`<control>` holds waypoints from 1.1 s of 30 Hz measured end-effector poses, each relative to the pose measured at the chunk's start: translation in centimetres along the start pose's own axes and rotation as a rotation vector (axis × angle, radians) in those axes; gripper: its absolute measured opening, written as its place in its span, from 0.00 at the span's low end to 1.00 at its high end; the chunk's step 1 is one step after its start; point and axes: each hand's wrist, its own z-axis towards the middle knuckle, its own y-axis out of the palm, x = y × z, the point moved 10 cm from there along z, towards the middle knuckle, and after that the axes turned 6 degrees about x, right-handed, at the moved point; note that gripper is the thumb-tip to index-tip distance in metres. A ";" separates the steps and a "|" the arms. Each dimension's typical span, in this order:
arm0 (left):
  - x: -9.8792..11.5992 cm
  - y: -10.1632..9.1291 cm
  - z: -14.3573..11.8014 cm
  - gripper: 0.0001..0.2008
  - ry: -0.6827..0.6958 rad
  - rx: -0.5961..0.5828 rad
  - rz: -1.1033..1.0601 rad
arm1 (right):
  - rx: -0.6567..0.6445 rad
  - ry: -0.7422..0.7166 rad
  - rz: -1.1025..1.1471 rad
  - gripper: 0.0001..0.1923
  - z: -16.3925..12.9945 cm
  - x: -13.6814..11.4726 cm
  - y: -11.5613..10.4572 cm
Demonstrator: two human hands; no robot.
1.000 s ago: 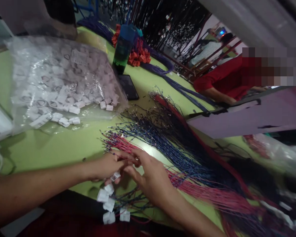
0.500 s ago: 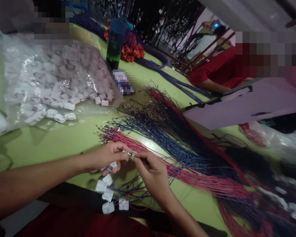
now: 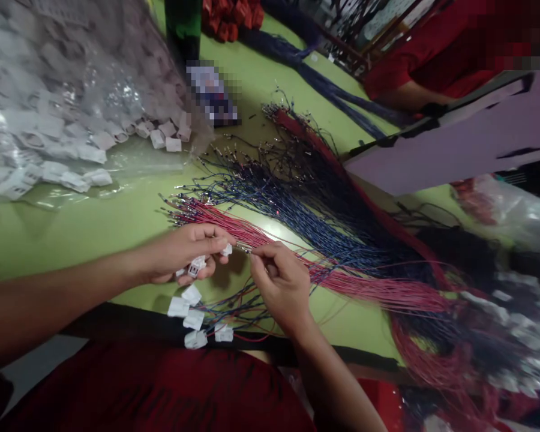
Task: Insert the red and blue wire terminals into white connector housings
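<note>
My left hand (image 3: 184, 255) pinches a small white plastic connector (image 3: 227, 249) at its fingertips and keeps another white connector (image 3: 197, 266) in the palm. My right hand (image 3: 279, 285) pinches the metal-tipped end of a red wire (image 3: 243, 247) right beside that connector. Red wires (image 3: 342, 282) and blue wires (image 3: 297, 222) fan out across the green table (image 3: 94, 234). Several finished white connectors (image 3: 193, 318) with wires attached lie at the near table edge below my hands.
A clear plastic bag of white connectors (image 3: 72, 108) fills the upper left. A dark bottle (image 3: 183, 27), a phone (image 3: 212, 93) and red parts (image 3: 227, 12) sit at the far side. A person in a red shirt (image 3: 414, 60) sits opposite, behind a purple board (image 3: 454, 144).
The view tilted downward and closer. My right hand lifted a red wire end out of the bundle and brought it up to the connector in my left fingertips.
</note>
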 end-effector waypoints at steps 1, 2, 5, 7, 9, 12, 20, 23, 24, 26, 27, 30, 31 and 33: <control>0.0 0.0 0.0 0.07 -0.003 0.002 0.002 | -0.009 -0.003 0.001 0.06 -0.1 -0.1 0.1; -0.1 -0.1 -0.1 0.07 -0.007 0.005 0.003 | -0.021 -0.005 0.004 0.07 -0.1 -0.2 0.1; -0.2 -0.2 -0.2 0.07 -0.014 0.012 0.010 | -0.080 -0.006 0.024 0.08 -0.3 -0.4 0.7; -0.2 -0.2 -0.2 0.08 -0.009 0.015 0.024 | -0.118 -0.013 0.035 0.08 -0.3 -0.6 1.1; -0.1 -0.1 -0.3 0.08 -0.004 0.019 0.060 | -0.141 -0.022 0.034 0.08 -0.3 -0.6 1.5; 0.1 0.1 -0.3 0.09 0.003 0.040 0.120 | -0.157 -0.034 0.028 0.09 -0.2 -0.6 1.8; 0.1 -0.1 -0.2 0.08 -0.001 0.054 0.105 | -0.123 -0.053 0.024 0.07 -0.2 -0.7 1.1; 0.1 -0.2 -0.3 0.07 -0.010 0.071 0.094 | -0.133 -0.042 0.024 0.07 -0.3 -0.7 0.9; 0.1 -0.2 -0.3 0.07 -0.018 0.072 0.103 | -0.146 -0.041 0.033 0.07 -0.3 -0.7 1.1; 0.1 0.0 -0.4 0.07 -0.032 0.072 0.137 | -0.166 -0.043 0.047 0.08 -0.3 -0.9 1.5; 0.1 0.2 -0.5 0.07 -0.035 0.068 0.161 | -0.173 -0.046 0.050 0.08 -0.3 -1.0 1.7; 0.1 0.4 -0.5 0.07 -0.026 0.056 0.233 | -0.183 -0.057 0.023 0.10 -0.2 -1.2 2.6; 0.1 0.5 -0.5 0.07 -0.021 0.057 0.246 | -0.180 -0.064 0.006 0.11 -0.2 -1.3 2.7; 0.1 0.3 -0.5 0.07 -0.013 0.070 0.244 | -0.165 -0.062 -0.008 0.11 -0.2 -1.3 2.9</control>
